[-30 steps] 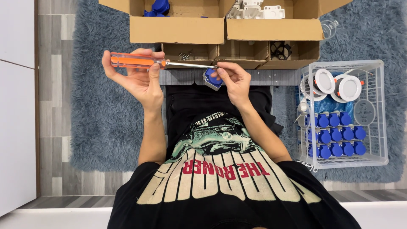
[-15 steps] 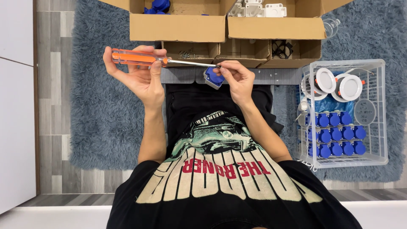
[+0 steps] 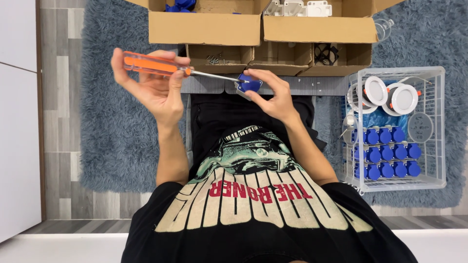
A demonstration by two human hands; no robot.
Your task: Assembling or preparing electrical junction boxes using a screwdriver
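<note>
My left hand (image 3: 157, 92) is raised at the upper left and grips an orange-handled screwdriver (image 3: 151, 64). The screwdriver's metal shaft slants right and slightly down. Its tip meets a small blue part (image 3: 249, 84), which the fingers of my right hand (image 3: 277, 96) pinch from the right. Both hands hover over my lap, just in front of a row of cardboard boxes. I am wearing a black printed shirt (image 3: 253, 195).
Two large open cardboard boxes (image 3: 204, 28) (image 3: 319, 29) sit ahead, with smaller boxes below them, one holding screws (image 3: 214, 58). At the right, a white wire basket (image 3: 441, 122) holds several blue parts (image 3: 385, 153) and white round fittings (image 3: 390, 95). A shaggy blue-grey rug (image 3: 117, 136) lies underneath.
The screwdriver has tipped from nearly level to slanting down toward the blue part. My right hand has turned the part slightly upward and shifted a little right.
</note>
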